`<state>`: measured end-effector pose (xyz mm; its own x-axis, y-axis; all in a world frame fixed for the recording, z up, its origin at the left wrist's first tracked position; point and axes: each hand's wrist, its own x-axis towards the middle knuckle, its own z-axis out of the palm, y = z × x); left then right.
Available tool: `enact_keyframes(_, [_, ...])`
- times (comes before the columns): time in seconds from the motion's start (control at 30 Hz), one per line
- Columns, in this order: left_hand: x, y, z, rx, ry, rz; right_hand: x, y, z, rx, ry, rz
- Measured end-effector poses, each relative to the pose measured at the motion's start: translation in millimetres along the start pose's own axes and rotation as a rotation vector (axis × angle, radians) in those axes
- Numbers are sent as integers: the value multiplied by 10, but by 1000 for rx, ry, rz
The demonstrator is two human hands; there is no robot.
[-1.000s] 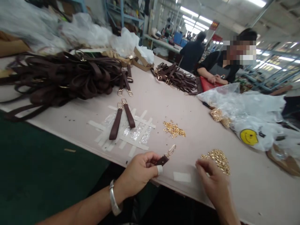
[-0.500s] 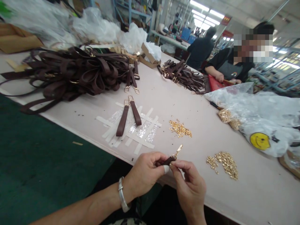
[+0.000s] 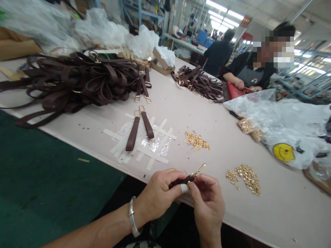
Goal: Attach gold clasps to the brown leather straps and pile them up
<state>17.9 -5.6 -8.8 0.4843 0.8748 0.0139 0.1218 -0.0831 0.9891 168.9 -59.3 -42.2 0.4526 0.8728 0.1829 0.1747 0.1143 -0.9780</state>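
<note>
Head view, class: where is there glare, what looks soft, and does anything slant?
Head view: ceiling lights wash out white and taped plastic glints; same view, the person facing away looks soft, the held clip slightly so; head view again, the near table edge slants down rightward.

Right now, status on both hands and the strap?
Left hand gripping dark brown strap. Right hand against it, near the gold clasp. Nothing seen blocking the hands.

Plastic bags [image 3: 100, 29] back L nr cardbd box [image 3: 162, 68], blue shelving [image 3: 140, 15] behind, co-worker [image 3: 250, 73] w/ red item [image 3: 233, 90].
</note>
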Motion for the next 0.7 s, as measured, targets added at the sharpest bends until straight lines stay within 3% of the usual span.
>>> enact_keyframes(0.17, [1,-26,6,-96,-31,-72,-72,44,-9,272,-17,214])
enact_keyframes(0.27, [-21,-15,5,-36,-56,-57,-142,5,-38,347,-41,282])
enact_keyframes(0.43, [-131,0,56,97,-85,51,-293,-136,-58,242,-180,203])
enact_keyframes(0.63, [-285,-141,266,121,5,152,-414,-34,-55,231,-58,187])
enact_keyframes(0.7, [-332,-149,362,140,-18,143,-447,34,-122,213,-30,206])
